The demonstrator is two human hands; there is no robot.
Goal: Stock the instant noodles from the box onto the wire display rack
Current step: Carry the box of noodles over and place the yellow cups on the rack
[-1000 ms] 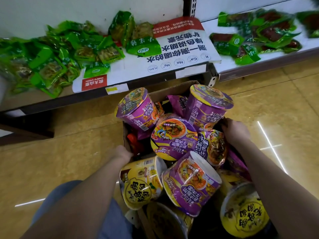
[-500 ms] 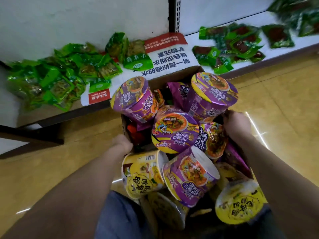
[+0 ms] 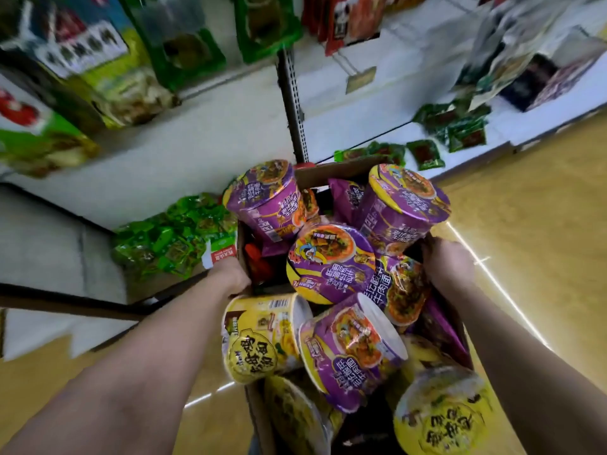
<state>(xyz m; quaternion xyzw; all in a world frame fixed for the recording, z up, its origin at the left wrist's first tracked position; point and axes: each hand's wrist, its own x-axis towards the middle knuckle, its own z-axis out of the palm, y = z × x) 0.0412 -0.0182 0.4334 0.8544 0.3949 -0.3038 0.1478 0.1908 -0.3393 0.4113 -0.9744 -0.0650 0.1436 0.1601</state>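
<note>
Rising since a moment ago, the box and its load are now sitting higher against the shelving. Hanging packets that were out of sight earlier are now filling the top of the view, blurred.

At far left, green packets are lying loose on the low shelf.

Next, the left grip, a bare hand, is pressing against the box's left wall. Its fingers are going out of sight behind the cardboard, so I cannot tell whether they are curling round it.

In the middle, the open cardboard box is brimming with noodle cups. Purple ones are piling up at the far end and centre, tipping on their sides, and yellow ones are lying nearer the person. The cups are sitting between the two grips, touching neither plainly, and are still all in the box.

On the right, the right grip is closing over the box's right rim, knuckles up and fingers dipping inside.

Both arms are reaching forward on either side. This is probably because the heaped load needs steadying from two sides while it is being carried.

Beyond, the shiny tan floor is stretching away. No wire rack is showing.
</note>
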